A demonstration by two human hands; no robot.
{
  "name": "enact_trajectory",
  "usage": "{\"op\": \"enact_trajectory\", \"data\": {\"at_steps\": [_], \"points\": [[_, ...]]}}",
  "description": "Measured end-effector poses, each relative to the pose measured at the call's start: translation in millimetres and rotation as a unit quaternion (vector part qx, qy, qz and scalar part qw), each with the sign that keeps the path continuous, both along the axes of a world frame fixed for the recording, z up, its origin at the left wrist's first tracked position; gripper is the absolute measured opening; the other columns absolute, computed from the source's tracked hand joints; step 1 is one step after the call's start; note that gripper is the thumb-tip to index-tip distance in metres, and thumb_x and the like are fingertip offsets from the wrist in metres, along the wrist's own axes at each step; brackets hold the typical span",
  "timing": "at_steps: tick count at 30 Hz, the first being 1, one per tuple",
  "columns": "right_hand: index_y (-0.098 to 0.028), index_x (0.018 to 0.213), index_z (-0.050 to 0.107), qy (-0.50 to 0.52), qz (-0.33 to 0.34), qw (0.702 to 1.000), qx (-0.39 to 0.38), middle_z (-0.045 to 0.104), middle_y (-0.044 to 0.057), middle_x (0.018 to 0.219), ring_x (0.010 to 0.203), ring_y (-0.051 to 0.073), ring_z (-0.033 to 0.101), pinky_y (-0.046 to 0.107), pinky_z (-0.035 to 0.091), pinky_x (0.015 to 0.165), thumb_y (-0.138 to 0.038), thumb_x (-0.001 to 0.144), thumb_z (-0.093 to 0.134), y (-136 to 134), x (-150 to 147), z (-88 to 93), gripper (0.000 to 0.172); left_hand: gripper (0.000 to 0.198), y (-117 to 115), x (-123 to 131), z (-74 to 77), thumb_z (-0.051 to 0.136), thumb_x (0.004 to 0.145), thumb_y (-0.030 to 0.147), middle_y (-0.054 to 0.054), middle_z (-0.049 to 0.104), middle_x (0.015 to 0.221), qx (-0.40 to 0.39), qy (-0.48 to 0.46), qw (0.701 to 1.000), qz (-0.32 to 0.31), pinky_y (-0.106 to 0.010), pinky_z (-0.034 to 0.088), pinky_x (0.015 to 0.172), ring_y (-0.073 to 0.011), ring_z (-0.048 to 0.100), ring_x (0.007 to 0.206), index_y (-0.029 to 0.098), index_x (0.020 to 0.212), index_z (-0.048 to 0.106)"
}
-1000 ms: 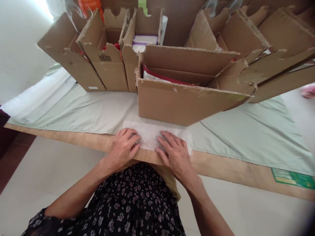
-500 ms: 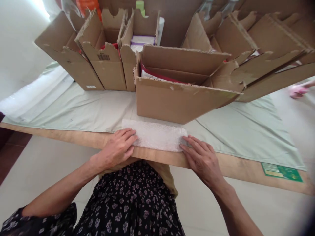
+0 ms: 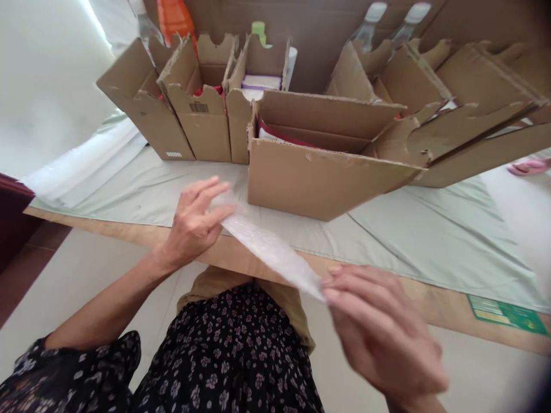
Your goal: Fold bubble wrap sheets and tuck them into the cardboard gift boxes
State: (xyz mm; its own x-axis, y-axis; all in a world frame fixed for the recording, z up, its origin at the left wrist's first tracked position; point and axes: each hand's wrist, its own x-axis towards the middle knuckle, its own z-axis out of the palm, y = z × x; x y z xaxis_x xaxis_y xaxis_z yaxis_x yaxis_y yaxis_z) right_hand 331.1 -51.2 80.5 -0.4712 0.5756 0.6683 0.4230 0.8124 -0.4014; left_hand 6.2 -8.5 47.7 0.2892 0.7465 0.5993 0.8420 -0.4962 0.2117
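A folded strip of white bubble wrap (image 3: 271, 249) slants between my two hands, lifted off the table and tilted down to the right. My left hand (image 3: 196, 221) grips its far left end between thumb and fingers, over the cloth near the table's front edge. At the near right end, my right hand (image 3: 383, 330) pinches the wrap, its fingers pressed together and somewhat blurred. This hand is closer to me and lower than the left one. Just beyond the strip stands an open cardboard box (image 3: 327, 180) with red-edged white material inside.
Several cut-open cardboard bins (image 3: 210, 135) line the back of the pale green cloth (image 3: 451, 241). Behind them stand clear bottles with white caps (image 3: 413, 20) and an orange bottle (image 3: 174, 17). White wrapping sheets (image 3: 86, 163) lie at left. A green label (image 3: 508, 314) is on the table's front edge.
The bubble wrap has risen from lying flat at the table edge and now tilts. My left hand moved up and away; my right hand came nearer and lower. The view shifted slightly.
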Motion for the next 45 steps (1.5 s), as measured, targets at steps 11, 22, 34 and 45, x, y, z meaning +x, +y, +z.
{"op": "enact_trajectory", "data": {"at_steps": [11, 22, 34, 45], "points": [[-0.014, 0.129, 0.064, -0.167, 0.113, 0.978, -0.054, 0.071, 0.015, 0.131, 0.119, 0.028, 0.064, 0.048, 0.050, 0.104, -0.034, 0.100, 0.063, 14.9, -99.1, -67.9, 0.035, 0.067, -2.2, -65.0, -41.8, 0.047, 0.082, -0.002, -0.016, 0.048, 0.160, -0.123, 0.048, 0.990, 0.055, -0.062, 0.039, 0.121, -0.0354, 0.035, 0.156, 0.021, 0.144, 0.058], [-0.017, 0.120, 0.068, -0.232, 0.101, 0.967, -0.038, 0.071, 0.013, 0.128, 0.118, 0.029, 0.063, 0.045, 0.054, 0.096, -0.019, 0.097, 0.061, 30.3, -96.8, -80.4, 0.024, 0.047, -92.5, -1.6, -56.8, 0.059, 0.089, 0.007, -0.017, 0.062, 0.147, -0.146, 0.012, 0.987, -0.059, -0.060, 0.046, 0.119, -0.0342, 0.049, 0.147, 0.017, 0.134, 0.062], [-0.018, 0.100, 0.071, -0.181, 0.084, 0.980, -0.015, 0.077, 0.007, 0.104, 0.094, 0.022, 0.064, 0.038, 0.047, 0.085, -0.011, 0.101, 0.053, 33.5, -110.8, -82.1, 0.020, 0.029, -79.6, -8.2, -63.1, 0.060, 0.091, 0.006, -0.013, 0.074, 0.116, -0.102, -0.013, 0.993, -0.063, -0.053, 0.053, 0.111, -0.0297, 0.065, 0.124, 0.016, 0.116, 0.069], [-0.023, 0.148, 0.051, -0.101, 0.113, 0.960, -0.236, 0.068, 0.012, 0.138, 0.125, 0.029, 0.064, 0.049, 0.053, 0.103, -0.036, 0.094, 0.069, 49.1, -98.3, -58.1, 0.058, 0.014, -75.5, -3.8, -41.2, 0.062, 0.096, 0.016, -0.004, 0.080, 0.092, -0.187, -0.299, 0.934, 0.056, -0.026, 0.061, 0.077, -0.0165, 0.076, 0.086, 0.018, 0.098, 0.075]]}}
